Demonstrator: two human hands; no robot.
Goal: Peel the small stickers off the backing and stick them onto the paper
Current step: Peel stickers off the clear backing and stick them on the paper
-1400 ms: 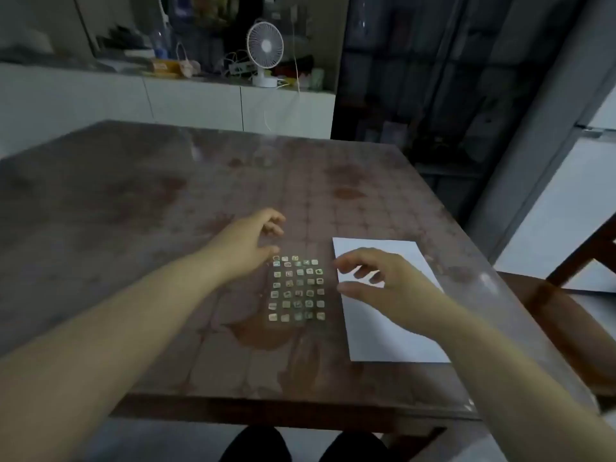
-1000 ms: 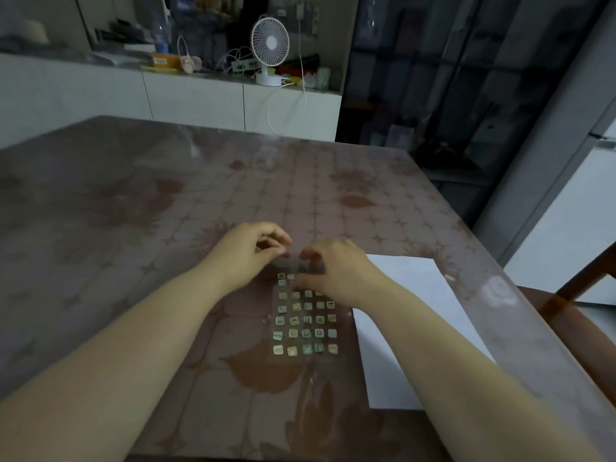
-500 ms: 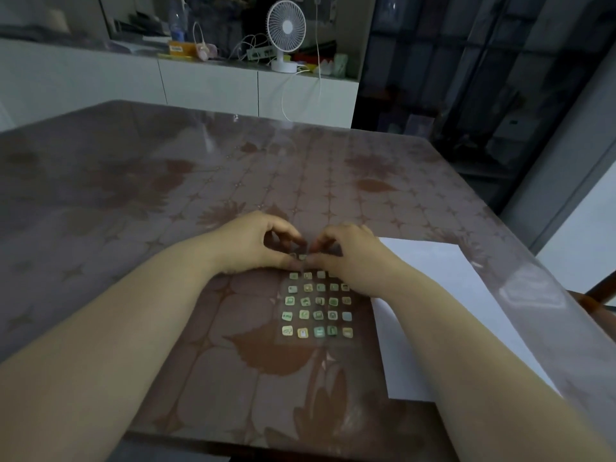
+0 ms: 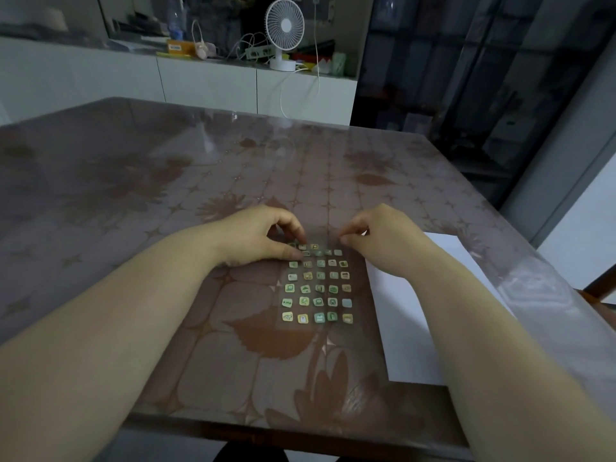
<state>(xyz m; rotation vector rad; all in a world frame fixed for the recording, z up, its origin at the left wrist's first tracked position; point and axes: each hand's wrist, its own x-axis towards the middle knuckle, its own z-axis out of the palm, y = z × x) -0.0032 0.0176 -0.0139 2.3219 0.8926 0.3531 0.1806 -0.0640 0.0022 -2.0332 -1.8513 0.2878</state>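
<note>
Stickers [image 4: 318, 288] still on backing; right hand [image 4: 383, 235] has drawn back toward paper [image 4: 400, 328], fingers pinched, contents unclear; left hand [image 4: 260, 236] fingers press sheet.

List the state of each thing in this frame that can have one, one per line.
Sticker sheet: flat on the table, most rows still full.
Paper: flat, right of the sheet, no stickers visible on it.
Left hand: fingertips pressing the sheet's far left corner.
Right hand: pinched at the sheet's far right edge; a sticker in the pinch cannot be made out.
Fan: upright on the counter; spinning or not unclear.
</note>
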